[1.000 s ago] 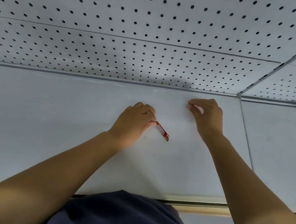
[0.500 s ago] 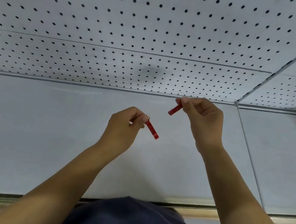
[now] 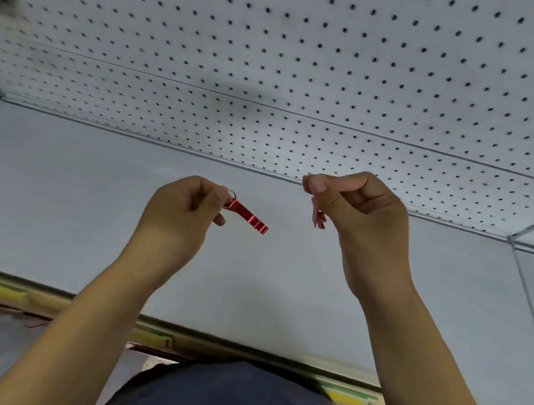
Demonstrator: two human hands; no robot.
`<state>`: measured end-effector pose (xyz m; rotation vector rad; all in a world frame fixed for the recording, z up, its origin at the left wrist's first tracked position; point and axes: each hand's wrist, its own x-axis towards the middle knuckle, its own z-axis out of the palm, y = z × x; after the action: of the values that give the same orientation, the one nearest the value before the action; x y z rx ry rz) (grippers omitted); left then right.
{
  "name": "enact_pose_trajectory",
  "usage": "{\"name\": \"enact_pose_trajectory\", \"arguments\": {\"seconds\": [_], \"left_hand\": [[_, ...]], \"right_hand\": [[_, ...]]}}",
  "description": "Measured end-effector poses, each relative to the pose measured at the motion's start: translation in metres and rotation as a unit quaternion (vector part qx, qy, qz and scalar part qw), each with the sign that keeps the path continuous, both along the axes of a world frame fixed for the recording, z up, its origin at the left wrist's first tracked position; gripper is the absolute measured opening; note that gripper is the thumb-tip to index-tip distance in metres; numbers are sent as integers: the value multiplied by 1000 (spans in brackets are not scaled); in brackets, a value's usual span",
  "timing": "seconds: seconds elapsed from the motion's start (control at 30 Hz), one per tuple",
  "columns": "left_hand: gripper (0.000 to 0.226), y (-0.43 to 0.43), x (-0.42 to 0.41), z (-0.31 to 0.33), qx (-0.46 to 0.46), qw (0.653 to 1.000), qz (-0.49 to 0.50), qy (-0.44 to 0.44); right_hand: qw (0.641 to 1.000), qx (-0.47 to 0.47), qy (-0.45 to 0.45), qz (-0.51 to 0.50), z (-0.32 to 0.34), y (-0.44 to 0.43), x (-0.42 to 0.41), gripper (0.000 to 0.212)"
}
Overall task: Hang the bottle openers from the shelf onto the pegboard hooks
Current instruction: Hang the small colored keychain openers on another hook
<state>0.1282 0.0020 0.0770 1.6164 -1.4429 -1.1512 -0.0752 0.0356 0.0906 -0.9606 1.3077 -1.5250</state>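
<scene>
Pinching the ring end, the left grip is holding a red opener — seemingly light, stiff; right grip is pinching another opener.

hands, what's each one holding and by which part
The left hand pinches a red bottle opener at its key-ring end. The right hand pinches a second opener by its upper end; blur hides the exact spot.

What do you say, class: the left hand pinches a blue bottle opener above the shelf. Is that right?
No. The head view shows the left hand pinching a red bottle opener, not a blue one, above the shelf.
</scene>
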Motion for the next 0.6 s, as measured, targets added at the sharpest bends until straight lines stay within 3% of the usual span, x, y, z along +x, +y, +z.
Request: {"name": "enact_pose_trajectory", "arguments": {"seconds": [0.23,0.4,0.6], "left_hand": [[17,-8,103,45,-49,998,22,-24],[18,-13,157,69,-123,992,36,-17],[17,-20,207,94,-202,978,39,22]], "right_hand": [[998,-38,10,42,40,-18,107,33],[989,-141,23,27,69,-28,167,26],[963,-246,105,-36,92,-35,226,24]]}}
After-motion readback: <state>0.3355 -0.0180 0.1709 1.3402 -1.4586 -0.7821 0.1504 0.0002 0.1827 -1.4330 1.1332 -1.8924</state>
